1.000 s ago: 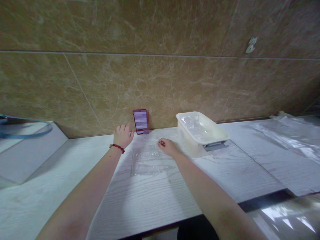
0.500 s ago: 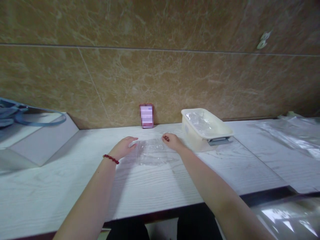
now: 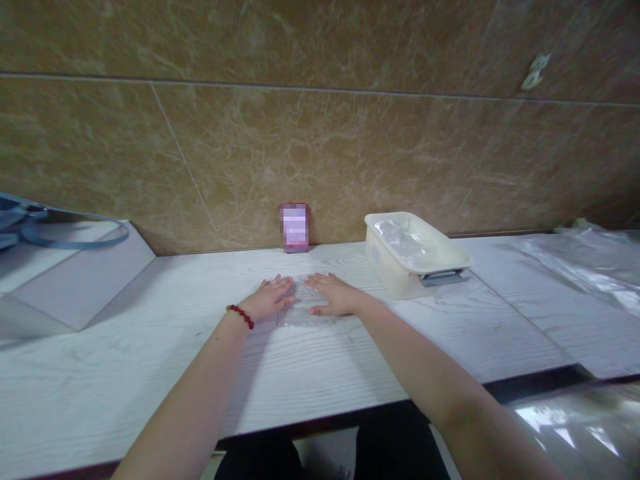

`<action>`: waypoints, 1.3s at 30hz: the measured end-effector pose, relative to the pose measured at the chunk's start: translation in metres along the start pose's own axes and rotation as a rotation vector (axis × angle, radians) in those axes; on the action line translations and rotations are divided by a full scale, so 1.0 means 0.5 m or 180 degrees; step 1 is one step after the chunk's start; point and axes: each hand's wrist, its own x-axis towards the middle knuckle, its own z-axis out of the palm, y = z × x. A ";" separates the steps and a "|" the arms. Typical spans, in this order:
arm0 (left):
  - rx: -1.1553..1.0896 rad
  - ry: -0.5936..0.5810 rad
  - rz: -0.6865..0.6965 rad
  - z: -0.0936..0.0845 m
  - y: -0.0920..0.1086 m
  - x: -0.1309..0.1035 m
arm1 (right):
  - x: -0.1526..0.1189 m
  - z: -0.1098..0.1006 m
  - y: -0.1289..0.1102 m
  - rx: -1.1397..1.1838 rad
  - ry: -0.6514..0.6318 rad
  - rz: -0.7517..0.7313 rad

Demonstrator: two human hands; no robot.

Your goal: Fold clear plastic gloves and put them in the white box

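A clear plastic bag (image 3: 303, 313) lies flat on the white wood-grain table (image 3: 310, 373) in front of me. My left hand (image 3: 271, 298) rests palm down over its left side, fingers spread, with a red beaded bracelet (image 3: 241, 316) at the wrist. Over the right part of the bag lies my right hand (image 3: 333, 295), also flat with fingers apart. Parts of the bag are hidden under both hands.
Right of my hands stands a cream plastic box (image 3: 400, 273) with clear packaging inside and a grey latch. A phone (image 3: 295, 228) leans on the tiled wall. A white box (image 3: 90, 273) sits left; plastic sheeting (image 3: 590, 260) lies far right.
My right hand has opened from a closed shape and now lies flat on the bag. My left hand has moved right onto the bag. The camera view has shifted slightly.
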 end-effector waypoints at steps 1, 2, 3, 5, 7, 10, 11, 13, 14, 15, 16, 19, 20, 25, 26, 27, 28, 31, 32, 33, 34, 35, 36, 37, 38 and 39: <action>0.0005 -0.0022 -0.0008 -0.001 -0.001 -0.001 | -0.001 0.000 0.001 -0.0015 -0.0051 0.0029; 0.0005 -0.0047 -0.0017 -0.003 -0.001 -0.003 | -0.002 -0.001 0.002 -0.0026 -0.0079 0.0043; 0.0003 -0.0070 -0.0023 -0.005 -0.001 -0.006 | -0.002 -0.003 0.003 -0.0032 -0.0094 0.0043; -0.0007 -0.0117 -0.0012 -0.009 0.000 -0.012 | -0.004 -0.009 0.002 -0.0026 -0.0088 0.0016; -0.0015 -0.0142 0.0014 -0.013 0.003 -0.018 | -0.007 -0.018 -0.002 0.0006 -0.0025 -0.0059; -0.0066 -0.0136 0.0099 -0.019 0.004 -0.024 | -0.013 -0.031 -0.013 0.0078 0.0140 -0.0357; -0.0097 -0.0132 0.0148 -0.020 0.002 -0.026 | -0.015 -0.035 -0.017 0.0103 0.0169 -0.0490; -0.0172 -0.0135 0.0274 -0.022 -0.003 -0.031 | -0.020 -0.041 -0.027 0.0129 0.0180 -0.0700; -0.0207 -0.0145 0.0324 -0.022 -0.007 -0.033 | -0.023 -0.043 -0.032 0.0129 0.0173 -0.0752; -0.0238 -0.0148 0.0353 -0.022 -0.011 -0.036 | -0.025 -0.045 -0.037 0.0123 0.0165 -0.0775; -0.0266 -0.0140 0.0359 -0.022 -0.015 -0.038 | -0.027 -0.046 -0.040 0.0114 0.0166 -0.0777; -0.0352 0.0058 0.0289 -0.023 -0.024 -0.041 | -0.031 -0.047 -0.047 0.0093 0.0168 -0.0782; -0.0386 0.0220 0.0209 -0.023 -0.025 -0.040 | -0.031 -0.047 -0.048 0.0083 0.0166 -0.0782; -0.0590 0.1075 -0.0858 -0.011 -0.024 -0.013 | -0.026 -0.043 -0.042 0.0047 0.0209 -0.0718; -0.0575 0.1126 -0.1032 -0.006 -0.024 -0.006 | -0.025 -0.041 -0.041 0.0048 0.0213 -0.0726; -0.0510 0.1159 -0.1152 -0.002 -0.025 0.001 | -0.024 -0.040 -0.040 0.0049 0.0215 -0.0743; -0.0400 0.1198 -0.1233 0.003 -0.025 0.007 | -0.023 -0.039 -0.039 0.0049 0.0214 -0.0764; -0.0087 0.1358 -0.1358 0.013 -0.027 0.019 | -0.021 -0.034 -0.038 0.0047 0.0222 -0.0807; -0.0068 0.1405 -0.1408 0.014 -0.028 0.022 | -0.020 -0.033 -0.038 0.0044 0.0234 -0.0801; -0.0093 0.1440 -0.1464 0.015 -0.027 0.024 | -0.018 -0.030 -0.038 0.0039 0.0256 -0.0780; -0.0143 0.1458 -0.1524 0.015 -0.026 0.025 | -0.016 -0.027 -0.036 0.0032 0.0286 -0.0744; -0.0201 0.1467 -0.1589 0.014 -0.024 0.027 | -0.014 -0.024 -0.035 0.0024 0.0325 -0.0697; -0.0256 0.1475 -0.1640 0.013 -0.022 0.028 | -0.012 -0.021 -0.033 0.0015 0.0371 -0.0642; -0.0303 0.1481 -0.1674 0.011 -0.019 0.029 | -0.009 -0.018 -0.030 0.0005 0.0416 -0.0582; -0.0341 0.1485 -0.1690 0.010 -0.017 0.030 | -0.006 -0.015 -0.028 -0.0007 0.0459 -0.0521; -0.0370 0.1486 -0.1692 0.009 -0.014 0.032 | -0.004 -0.012 -0.026 -0.0019 0.0497 -0.0466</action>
